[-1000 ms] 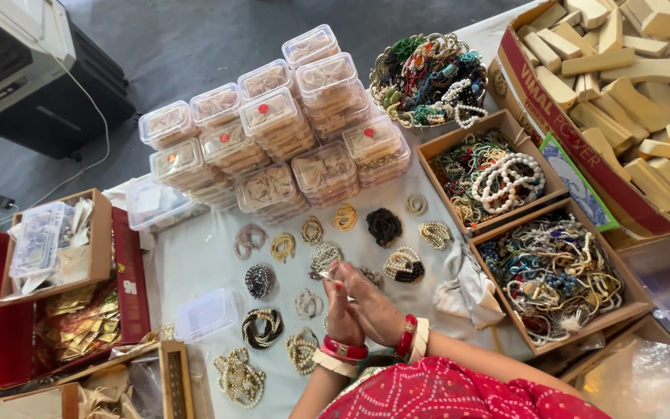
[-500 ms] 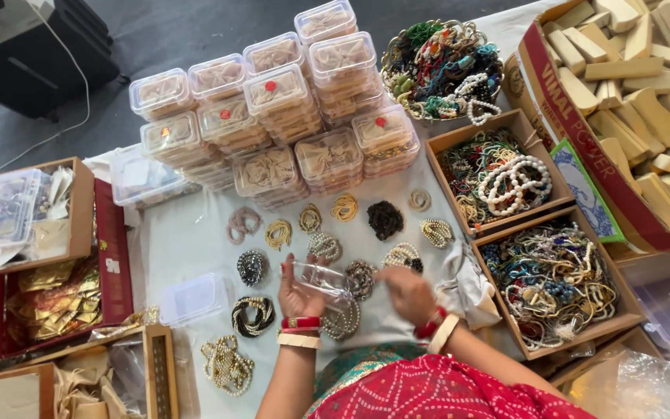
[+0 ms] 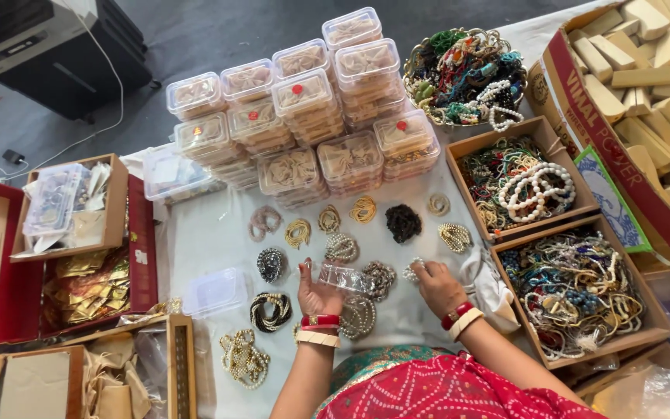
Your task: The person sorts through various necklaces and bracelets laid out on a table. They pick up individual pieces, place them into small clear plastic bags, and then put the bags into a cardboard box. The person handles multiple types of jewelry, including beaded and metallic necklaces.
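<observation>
My left hand [image 3: 316,295] holds a small clear plastic packet [image 3: 347,277] just above the white cloth [image 3: 211,233]. My right hand [image 3: 437,285] rests on the cloth with its fingers on a small beaded piece [image 3: 413,271]. Both wrists carry red and cream bangles. Coiled bead necklaces lie in rows on the cloth around my hands: a black one [image 3: 402,223], a pearl one [image 3: 341,247], a gold one [image 3: 363,209], and a black-and-cream one [image 3: 271,310].
Stacks of clear lidded boxes [image 3: 304,116] stand at the back. A round basket of mixed beads [image 3: 464,75] and two cardboard trays of necklaces [image 3: 518,182] [image 3: 575,291] sit on the right. An empty clear box [image 3: 215,292] and a red case [image 3: 56,256] lie to the left.
My hands, close together a second ago, have moved apart. The left one now holds the clear packet; the right one has slid to the right onto a beaded piece.
</observation>
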